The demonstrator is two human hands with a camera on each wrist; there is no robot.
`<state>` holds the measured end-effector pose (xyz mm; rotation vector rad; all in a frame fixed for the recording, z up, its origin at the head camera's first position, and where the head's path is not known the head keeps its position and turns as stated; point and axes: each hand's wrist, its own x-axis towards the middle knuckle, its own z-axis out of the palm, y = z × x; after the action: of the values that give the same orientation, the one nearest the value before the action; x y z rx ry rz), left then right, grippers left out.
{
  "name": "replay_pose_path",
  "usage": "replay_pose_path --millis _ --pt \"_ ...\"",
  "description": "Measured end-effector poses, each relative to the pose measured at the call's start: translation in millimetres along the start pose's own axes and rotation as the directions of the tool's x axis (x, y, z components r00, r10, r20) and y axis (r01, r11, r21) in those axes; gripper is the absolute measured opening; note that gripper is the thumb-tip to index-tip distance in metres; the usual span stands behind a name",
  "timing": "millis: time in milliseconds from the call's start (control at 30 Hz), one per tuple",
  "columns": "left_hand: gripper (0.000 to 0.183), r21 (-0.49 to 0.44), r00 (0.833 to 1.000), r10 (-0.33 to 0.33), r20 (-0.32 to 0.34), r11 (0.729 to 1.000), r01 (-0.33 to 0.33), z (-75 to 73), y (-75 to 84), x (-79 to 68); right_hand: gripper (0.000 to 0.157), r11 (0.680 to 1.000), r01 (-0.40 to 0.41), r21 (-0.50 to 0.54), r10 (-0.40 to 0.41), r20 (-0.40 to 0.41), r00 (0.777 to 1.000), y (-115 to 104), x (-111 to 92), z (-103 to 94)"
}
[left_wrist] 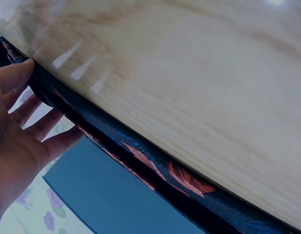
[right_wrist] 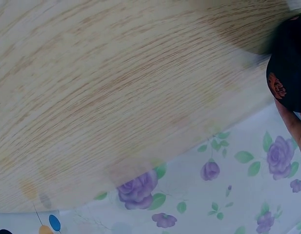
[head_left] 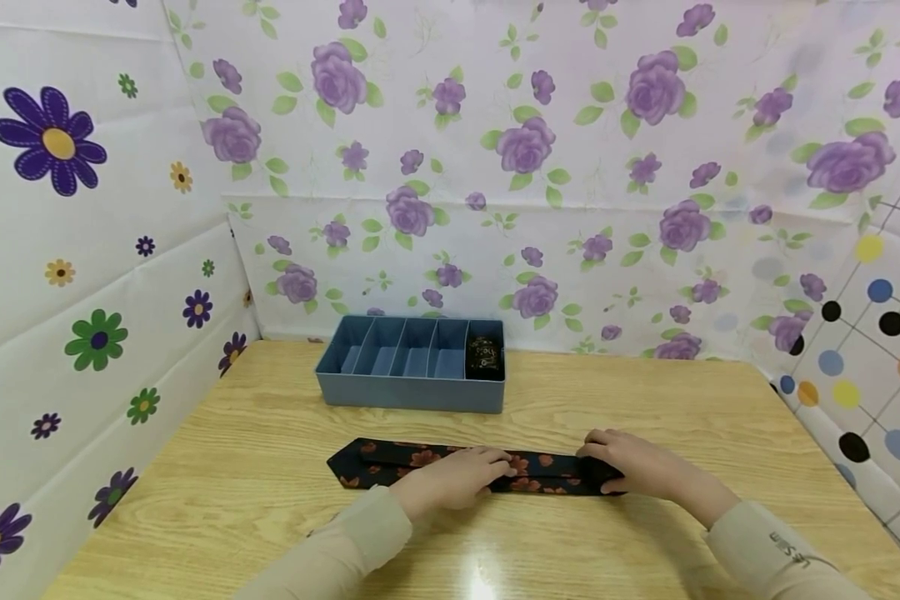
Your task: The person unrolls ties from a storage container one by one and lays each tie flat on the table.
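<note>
A dark navy necktie [head_left: 525, 485] with orange-red flowers lies doubled lengthwise across the table, its wide pointed end to the left. My left hand [head_left: 453, 477] rests over its middle; in the left wrist view that hand [left_wrist: 18, 131] has its fingers spread and fairly straight, touching the tie [left_wrist: 155, 168]. At the tie's right end, my right hand [head_left: 633, 462] grips a folded or rolled dark bundle of it. In the right wrist view only a little of the right hand [right_wrist: 294, 124] shows, below the curved tie bundle [right_wrist: 287, 73].
Behind the tie stands a blue-grey organizer box [head_left: 412, 393] with several compartments. Its rightmost one holds a black rolled item [head_left: 484, 354] with gold markings. Flower-printed sheets [head_left: 450, 167] hang behind the wooden table [head_left: 270, 525] and at its left; a dotted sheet [head_left: 870, 367] is at the right.
</note>
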<state>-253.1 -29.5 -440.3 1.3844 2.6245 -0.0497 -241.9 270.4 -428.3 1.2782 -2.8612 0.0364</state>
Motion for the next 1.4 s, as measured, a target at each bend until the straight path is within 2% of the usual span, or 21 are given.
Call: replay_pose_path --millis 267,433,567,733,933,1100,1167,1267,1400 --pt "0.039 0.008 1.000 0.004 -0.015 1.000 -0.004 0.0 -4.4 -4.4 0.041 0.998 -0.040 0.043 0.039 0.020 0.999 -1 2 0.6" --pt "0.046 -0.039 1.000 -0.015 -0.011 0.999 0.014 0.1 -4.3 -5.2 0.046 0.996 -0.053 0.072 0.051 0.037 0.998 -1 2 2.3" --pt "0.052 -0.064 0.999 -0.034 -0.017 0.997 0.033 0.5 0.0 -3.9 0.047 0.998 -0.028 0.049 0.027 0.007 1.000 1 0 5.0" --pt "0.054 -0.002 0.998 -0.063 -0.022 0.998 0.063 -1.0 6.2 -1.2 0.041 1.000 0.005 0.009 -0.004 -0.040 0.999 2 -2 6.8" --pt "0.053 0.029 0.994 -0.113 -0.009 0.993 0.113 -4.5 14.0 2.1 0.038 1.000 -0.013 0.021 0.014 -0.029 0.999 4 -2 5.1" --pt "0.052 0.085 0.992 -0.122 -0.028 0.989 0.124 -3.5 17.4 2.7 0.036 0.999 -0.033 0.030 0.033 -0.004 0.999 3 -3 4.4" --pt "0.050 0.120 0.994 -0.091 -0.053 0.988 0.097 -2.7 16.7 4.1 0.036 0.999 -0.034 0.037 0.034 0.000 0.999 3 -3 4.4" --pt "0.045 0.166 0.995 0.007 -0.095 0.986 0.009 -0.6 12.6 8.8 0.036 0.998 -0.042 0.043 0.042 -0.003 0.999 3 -4 3.2" --pt "0.043 0.163 0.985 0.127 -0.114 0.981 -0.107 0.7 7.6 14.5 0.035 0.998 -0.050 0.043 0.050 -0.001 0.999 3 -4 1.6"
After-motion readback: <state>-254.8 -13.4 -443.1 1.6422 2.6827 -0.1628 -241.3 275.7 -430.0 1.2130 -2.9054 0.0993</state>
